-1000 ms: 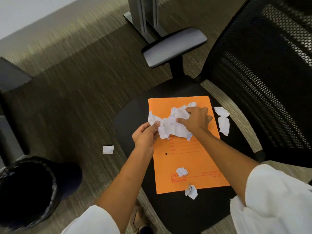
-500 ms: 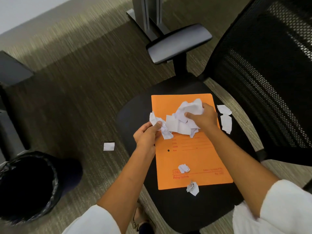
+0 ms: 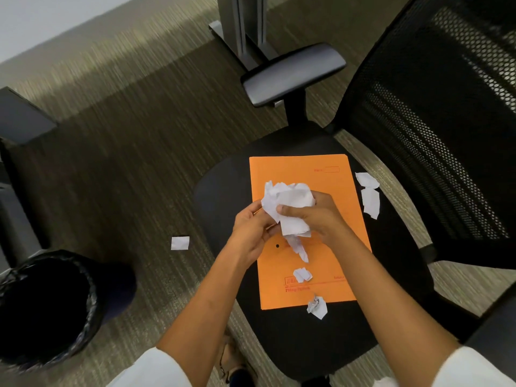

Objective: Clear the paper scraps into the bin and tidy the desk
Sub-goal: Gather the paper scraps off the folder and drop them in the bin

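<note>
A bunch of white paper scraps (image 3: 289, 205) is pressed between my left hand (image 3: 251, 233) and my right hand (image 3: 318, 216), just above an orange folder (image 3: 332, 261) lying on a black office chair seat (image 3: 223, 185). One small scrap (image 3: 302, 275) lies on the folder's lower part and a crumpled one (image 3: 317, 307) at its near edge. Two scraps (image 3: 370, 196) rest on the seat to the folder's right. Another scrap (image 3: 180, 243) lies on the carpet. A black lined bin (image 3: 47, 308) stands at lower left.
The chair's mesh backrest (image 3: 435, 121) rises on the right and its armrest (image 3: 293, 74) juts out behind the seat. A grey metal desk leg (image 3: 243, 32) stands on the carpet beyond. Dark furniture (image 3: 16, 121) sits at the left edge.
Both hands have swept the spread-out scraps together into one bunch and lifted it off the folder, uncovering the folder's upper part. The loose scraps have stayed put.
</note>
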A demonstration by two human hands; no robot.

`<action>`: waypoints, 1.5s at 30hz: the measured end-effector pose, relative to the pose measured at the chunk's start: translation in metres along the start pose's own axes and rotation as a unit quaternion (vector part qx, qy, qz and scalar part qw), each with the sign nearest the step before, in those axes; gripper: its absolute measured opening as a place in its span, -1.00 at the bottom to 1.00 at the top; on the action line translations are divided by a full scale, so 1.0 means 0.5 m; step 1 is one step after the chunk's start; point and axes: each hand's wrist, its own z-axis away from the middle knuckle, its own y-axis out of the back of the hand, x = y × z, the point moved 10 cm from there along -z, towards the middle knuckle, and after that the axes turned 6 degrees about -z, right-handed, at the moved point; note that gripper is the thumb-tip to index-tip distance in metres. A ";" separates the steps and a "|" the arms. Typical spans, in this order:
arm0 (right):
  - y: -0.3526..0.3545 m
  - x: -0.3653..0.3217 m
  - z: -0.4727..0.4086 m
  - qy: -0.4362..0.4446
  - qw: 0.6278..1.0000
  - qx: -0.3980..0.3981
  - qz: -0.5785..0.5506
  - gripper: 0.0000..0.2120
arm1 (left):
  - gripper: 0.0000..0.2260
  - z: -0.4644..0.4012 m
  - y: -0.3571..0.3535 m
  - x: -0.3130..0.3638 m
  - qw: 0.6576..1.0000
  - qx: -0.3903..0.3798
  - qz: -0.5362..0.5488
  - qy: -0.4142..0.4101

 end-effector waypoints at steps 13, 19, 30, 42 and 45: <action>-0.085 -0.031 0.037 0.162 0.934 -0.069 0.311 -0.11 | -0.77 0.006 0.041 -0.001 0.994 0.038 -0.100 -0.009; 0.031 -0.050 -0.011 0.123 0.948 0.086 0.282 0.15 | -0.79 0.041 0.172 0.009 0.983 0.180 -0.046 -0.004; -0.085 -0.008 -0.013 0.176 0.886 0.164 0.397 -0.65 | -0.75 0.101 0.268 -0.011 0.974 0.224 -0.017 -0.004; -0.031 -0.003 0.044 0.092 0.985 0.143 -0.029 -0.74 | -0.79 0.112 0.260 -0.032 0.979 0.203 -0.032 -0.018; -0.071 -0.001 0.068 0.054 0.990 0.053 -0.119 -0.73 | -0.79 0.112 0.237 -0.031 0.983 0.182 -0.027 -0.025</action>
